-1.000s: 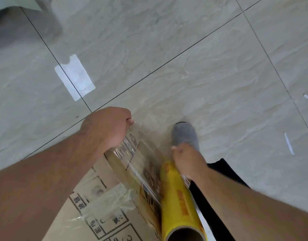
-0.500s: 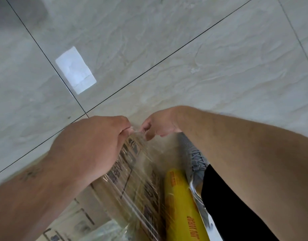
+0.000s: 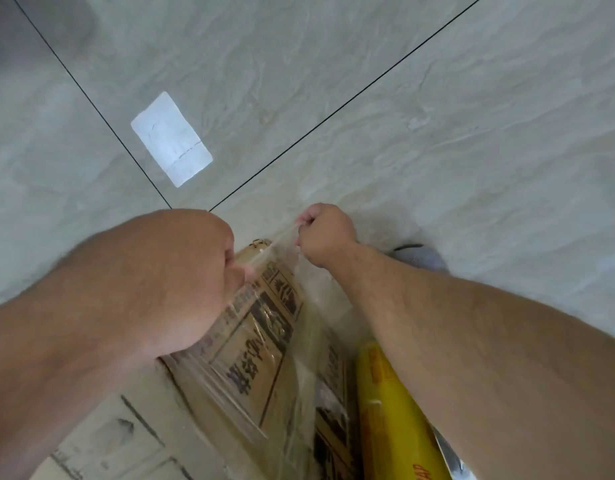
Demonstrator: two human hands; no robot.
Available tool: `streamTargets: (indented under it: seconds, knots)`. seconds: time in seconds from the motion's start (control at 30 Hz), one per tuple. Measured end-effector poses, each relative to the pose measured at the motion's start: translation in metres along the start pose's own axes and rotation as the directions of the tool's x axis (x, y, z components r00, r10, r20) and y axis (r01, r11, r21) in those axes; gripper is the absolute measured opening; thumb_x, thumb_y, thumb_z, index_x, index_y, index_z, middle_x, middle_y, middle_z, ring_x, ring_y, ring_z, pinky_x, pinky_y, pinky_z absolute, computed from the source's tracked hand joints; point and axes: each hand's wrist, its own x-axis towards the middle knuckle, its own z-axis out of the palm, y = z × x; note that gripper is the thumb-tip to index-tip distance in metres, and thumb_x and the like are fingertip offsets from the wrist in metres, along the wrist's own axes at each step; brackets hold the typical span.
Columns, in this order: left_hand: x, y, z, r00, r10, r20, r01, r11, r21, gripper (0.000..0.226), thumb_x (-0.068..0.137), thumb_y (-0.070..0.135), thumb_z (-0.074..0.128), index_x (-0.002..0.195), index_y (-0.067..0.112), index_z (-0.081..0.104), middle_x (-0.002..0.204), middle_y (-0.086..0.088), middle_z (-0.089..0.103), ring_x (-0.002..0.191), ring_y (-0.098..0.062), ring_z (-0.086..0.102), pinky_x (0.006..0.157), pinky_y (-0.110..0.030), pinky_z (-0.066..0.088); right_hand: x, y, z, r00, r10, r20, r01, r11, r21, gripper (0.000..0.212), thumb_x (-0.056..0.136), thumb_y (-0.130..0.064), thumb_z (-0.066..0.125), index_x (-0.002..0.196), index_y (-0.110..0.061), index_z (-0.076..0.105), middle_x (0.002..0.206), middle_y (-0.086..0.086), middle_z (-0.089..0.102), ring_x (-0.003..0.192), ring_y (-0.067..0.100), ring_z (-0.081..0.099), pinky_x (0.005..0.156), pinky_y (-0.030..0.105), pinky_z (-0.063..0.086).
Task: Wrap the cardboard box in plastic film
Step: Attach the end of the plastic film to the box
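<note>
A brown cardboard box with black print fills the lower middle, its face covered by clear plastic film. My left hand grips the film at the box's far corner. My right hand pinches the same film a little farther away, and a thin twisted strand of it is stretched between the two hands. The yellow film roll lies against the box's right side, under my right forearm.
Pale marble-look floor tiles with dark grout lines surround the box. A white rectangular patch lies on the floor at upper left. A grey shoe shows behind my right wrist.
My right hand left the yellow roll, reached to the film at the box's corner beside my left hand, then pulled away right, stretching the film into a strand.
</note>
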Motion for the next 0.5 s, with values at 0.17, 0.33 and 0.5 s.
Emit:
streamTargets:
  seconds: [0.17, 0.33, 0.5]
  knots:
    - [0.010, 0.002, -0.008, 0.977, -0.113, 0.181, 0.126, 0.990, -0.060, 0.039, 0.092, 0.049, 0.066, 0.064, 0.022, 0.062, 0.056, 0.003, 0.060, 0.060, -0.015, 0.059, 0.057, -0.031, 0.038, 0.015, -0.003, 0.017, 1.000, 0.012, 0.025, -0.011, 1.000, -0.014, 0.017, 0.106, -0.010, 0.065, 0.106, -0.018, 0.080, 0.116, 0.004, 0.080, 0.111, 0.023, 0.075, 0.092, 0.030, 0.060]
    - [0.028, -0.016, -0.009, 0.964, -0.202, 0.171, 0.218, 0.972, -0.083, 0.042, 0.087, 0.048, 0.069, 0.059, 0.017, 0.062, 0.047, -0.003, 0.058, 0.053, -0.025, 0.061, 0.058, -0.033, 0.043, 0.037, -0.017, 0.014, 0.982, 0.086, 0.167, -0.076, 0.995, -0.064, 0.031, 0.098, -0.008, 0.069, 0.128, -0.008, 0.078, 0.125, 0.015, 0.079, 0.118, 0.033, 0.077, 0.103, 0.042, 0.064]
    - [0.033, -0.046, -0.012, 0.943, -0.290, 0.162, 0.305, 0.949, -0.077, 0.044, 0.085, 0.050, 0.075, 0.056, 0.019, 0.065, 0.045, -0.001, 0.059, 0.050, -0.031, 0.063, 0.069, -0.044, 0.056, 0.042, -0.026, 0.025, 0.988, 0.052, 0.143, -0.034, 0.991, -0.126, 0.031, 0.105, -0.014, 0.062, 0.132, -0.008, 0.076, 0.133, 0.012, 0.076, 0.126, 0.031, 0.072, 0.099, 0.031, 0.058]
